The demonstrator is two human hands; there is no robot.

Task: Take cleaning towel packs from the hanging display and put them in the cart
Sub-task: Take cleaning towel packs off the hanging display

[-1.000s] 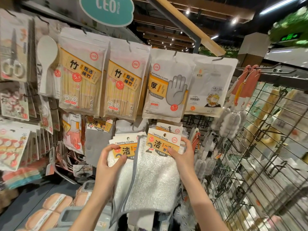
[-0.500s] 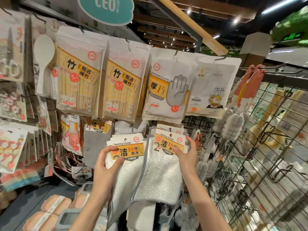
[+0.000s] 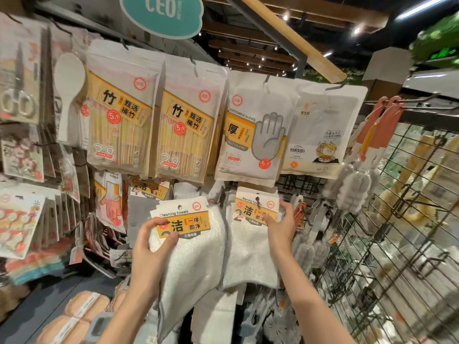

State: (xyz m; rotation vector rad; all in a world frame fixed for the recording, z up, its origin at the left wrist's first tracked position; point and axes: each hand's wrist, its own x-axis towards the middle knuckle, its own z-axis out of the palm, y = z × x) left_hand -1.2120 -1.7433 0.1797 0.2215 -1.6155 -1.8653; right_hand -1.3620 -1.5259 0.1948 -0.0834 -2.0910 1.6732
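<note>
Two towel packs are in hand at the display. The left hand (image 3: 151, 247) pinches the left pack (image 3: 183, 234) by its card header, thumb on the front and fingers curled behind; that pack looks free of its hook and hangs low and left. The right hand (image 3: 279, 225) has thumb and fingers closed on the header of the right pack (image 3: 250, 229), which still sits on its hook (image 3: 257, 198), just under the glove bag (image 3: 250, 130). No cart can be made out for certain.

Pulling the right pack down instead of outward could tear the header hole or drag the packs behind it off the hook. The limp cloth could also snag the brushes (image 3: 352, 187) to the right.

Compared with a second ago, the left pack has come away leftward, so the two no longer overlap.
</note>
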